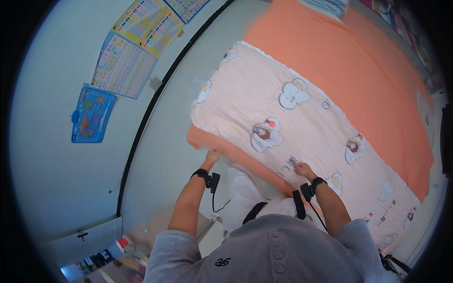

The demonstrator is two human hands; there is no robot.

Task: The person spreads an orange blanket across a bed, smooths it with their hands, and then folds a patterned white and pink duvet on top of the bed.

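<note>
A pale pink quilt with white cloud-shaped cartoon prints (244, 95) lies spread across the lower part of a bed covered with an orange sheet (339, 60). My left hand (212, 155) is at the edge of the orange sheet near its corner, fingers curled; whether it grips the cloth cannot be told. My right hand (301, 169) rests on the quilt beside a small dark print, with its fingers bent in; a hold on the fabric is not clear. Both wrists wear black straps with small cabled devices. A strip of orange cloth shows below the quilt's near edge.
Folded blue cloth (329, 7) lies at the bed's far end. Learning charts (124, 67) and a blue world map (93, 115) hang on the left wall above a black baseboard strip. A white door (88, 233) and cluttered items stand at lower left.
</note>
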